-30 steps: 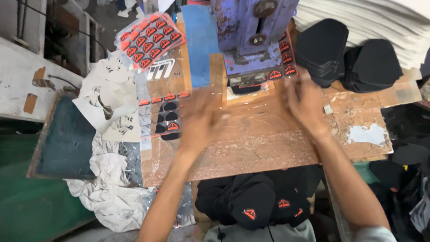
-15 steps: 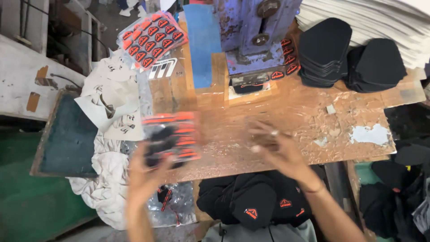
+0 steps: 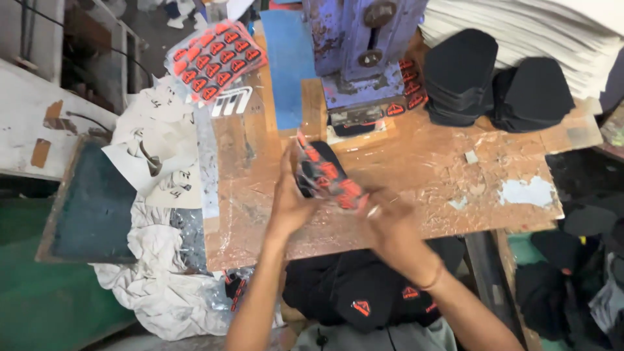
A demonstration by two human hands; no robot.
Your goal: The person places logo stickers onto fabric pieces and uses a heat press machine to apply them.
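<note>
Both hands (image 3: 338, 211) hold patch sheet (image 3: 325, 172) running upper-left to lower-right.

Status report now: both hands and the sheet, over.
Left hand and right hand hold sticker sheet above worktable. Blue press behind, apart. Nothing between.

Clear sheet of red-and-black labels (image 3: 328, 175) mid-table; another sheet (image 3: 216, 60) upper left.

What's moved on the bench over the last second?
Left hand fetched the sheet of red patches from the bench's left side; now both hands hold it mid-bench, right hand at its lower end. The blue press and black stacks stayed put.
</note>
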